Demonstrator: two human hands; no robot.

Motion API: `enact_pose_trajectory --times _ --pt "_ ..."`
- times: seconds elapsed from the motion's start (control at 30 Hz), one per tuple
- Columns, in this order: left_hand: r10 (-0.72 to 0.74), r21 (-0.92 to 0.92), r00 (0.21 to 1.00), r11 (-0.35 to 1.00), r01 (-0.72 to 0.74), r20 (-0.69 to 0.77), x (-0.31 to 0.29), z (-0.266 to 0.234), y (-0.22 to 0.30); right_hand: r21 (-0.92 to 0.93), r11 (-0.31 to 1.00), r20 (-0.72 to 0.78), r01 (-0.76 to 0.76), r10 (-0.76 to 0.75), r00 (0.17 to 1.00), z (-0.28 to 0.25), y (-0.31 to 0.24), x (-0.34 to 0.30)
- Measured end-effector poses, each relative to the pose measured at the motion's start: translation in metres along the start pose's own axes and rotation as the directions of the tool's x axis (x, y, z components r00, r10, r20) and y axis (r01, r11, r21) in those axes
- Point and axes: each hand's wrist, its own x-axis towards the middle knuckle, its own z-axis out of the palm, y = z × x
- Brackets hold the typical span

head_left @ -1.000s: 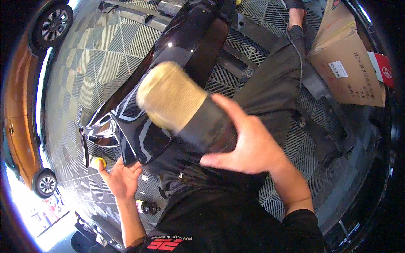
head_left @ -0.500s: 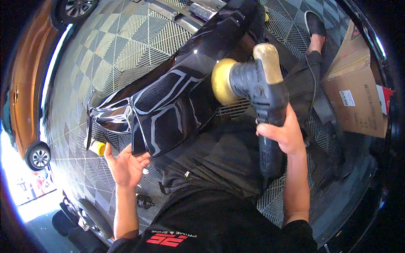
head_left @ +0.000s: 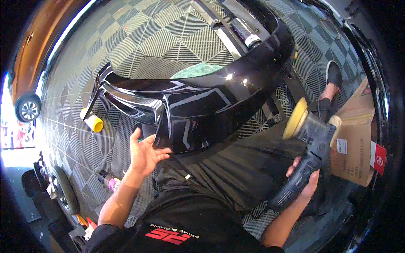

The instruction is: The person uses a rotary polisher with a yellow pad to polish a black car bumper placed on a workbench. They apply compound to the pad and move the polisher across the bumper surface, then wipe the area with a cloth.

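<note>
A glossy black car bumper (head_left: pixel 202 126) lies across the floor in front of me, light reflecting off its surface. My left hand (head_left: pixel 145 156) is at its near left corner, palm up with fingers apart, the fingertips at the lower edge; whether they bear any weight I cannot tell. On the right, my right hand (head_left: pixel 311 183) is wrapped round the handle of a black polisher (head_left: pixel 312 147). The yellow foam pad (head_left: pixel 296 118) on the polisher's head faces left toward the bumper, clear of it.
Left of the bumper lies a yellow-ended bottle (head_left: pixel 93 122); a dark bottle with a pink label (head_left: pixel 109 180) is by my left forearm. Beyond are a green cloth (head_left: pixel 196 71) and another bottle (head_left: pixel 244 31). A cardboard box (head_left: pixel 352 156) and a shoe (head_left: pixel 333 74) are right.
The polisher has moved right and lower, away from the bumper, still in my right hand. My left hand stays at the bumper's corner. The view has shifted, showing the green cloth.
</note>
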Motion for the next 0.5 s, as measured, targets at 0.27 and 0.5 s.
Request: enact_pose_trajectory --times 0.27,0.5 --pt "-0.021 0.102 0.998 0.994 0.026 -0.054 0.015 -0.014 -0.016 -0.207 0.978 -0.174 0.007 -0.043 0.984 -0.01 -0.008 -0.024" --pt "0.057 0.58 0.995 0.815 0.001 -0.082 0.019 -0.029 -0.01 -0.194 0.968 -0.23 0.161 -0.205 0.951 -0.025 -0.007 -0.035"
